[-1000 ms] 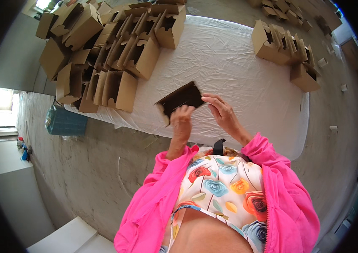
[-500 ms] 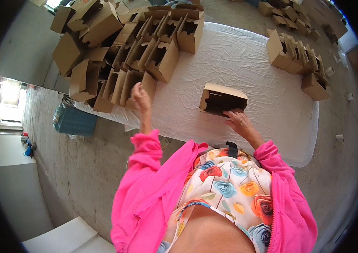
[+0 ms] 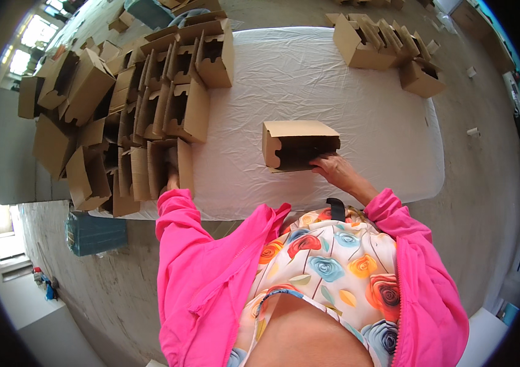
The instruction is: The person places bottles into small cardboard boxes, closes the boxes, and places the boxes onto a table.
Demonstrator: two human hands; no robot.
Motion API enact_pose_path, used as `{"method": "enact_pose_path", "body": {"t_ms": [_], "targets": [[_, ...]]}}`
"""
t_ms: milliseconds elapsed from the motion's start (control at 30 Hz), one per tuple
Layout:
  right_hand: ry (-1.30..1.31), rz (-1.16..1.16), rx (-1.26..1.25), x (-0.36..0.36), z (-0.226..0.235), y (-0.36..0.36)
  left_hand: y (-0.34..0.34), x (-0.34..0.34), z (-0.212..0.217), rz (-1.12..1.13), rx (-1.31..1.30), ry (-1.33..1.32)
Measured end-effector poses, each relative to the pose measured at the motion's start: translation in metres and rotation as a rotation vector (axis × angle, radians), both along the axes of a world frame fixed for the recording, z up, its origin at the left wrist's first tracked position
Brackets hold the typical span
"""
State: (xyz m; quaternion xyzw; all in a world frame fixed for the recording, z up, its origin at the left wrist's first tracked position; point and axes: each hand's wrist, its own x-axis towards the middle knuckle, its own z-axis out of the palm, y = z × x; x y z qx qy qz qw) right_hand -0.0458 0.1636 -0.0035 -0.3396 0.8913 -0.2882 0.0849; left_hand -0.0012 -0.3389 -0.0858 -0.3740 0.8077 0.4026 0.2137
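A brown cardboard box [image 3: 303,129] lies by itself on the white-covered table, its dark opening facing me. My right hand [image 3: 336,171] grips the near edge at its right corner, fingers curled over the rim. On the left stand open boxes packed in rows. My left hand [image 3: 173,178] reaches into the nearest one, an open cardboard box [image 3: 184,168] at the front right of the rows. That box's walls hide its fingers, so what they touch inside does not show.
The white cloth [image 3: 241,183] covers the table around the single box. Another row of boxes [image 3: 364,52] stands at the far right edge. Tilted boxes [image 3: 55,144] are heaped at the far left. A blue wrapped bundle [image 3: 96,233] sits on the floor beyond the table's left edge.
My left hand has gone from above the front box down into it. My right hand stays on the single box. The view has shifted, so the table appears lower and further left.
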Motion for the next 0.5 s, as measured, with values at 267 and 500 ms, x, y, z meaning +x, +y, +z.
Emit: {"method": "enact_pose_path", "body": {"t_ms": [267,500], "targets": [[0.010,-0.027,-0.102,-0.004,0.006,-0.008,0.047,-0.018,0.001,-0.190,-0.338,0.217],[0.201,0.176,-0.399,-0.023,0.052,-0.080,0.089,-0.022,0.027,-0.434,-0.498,0.362]]}}
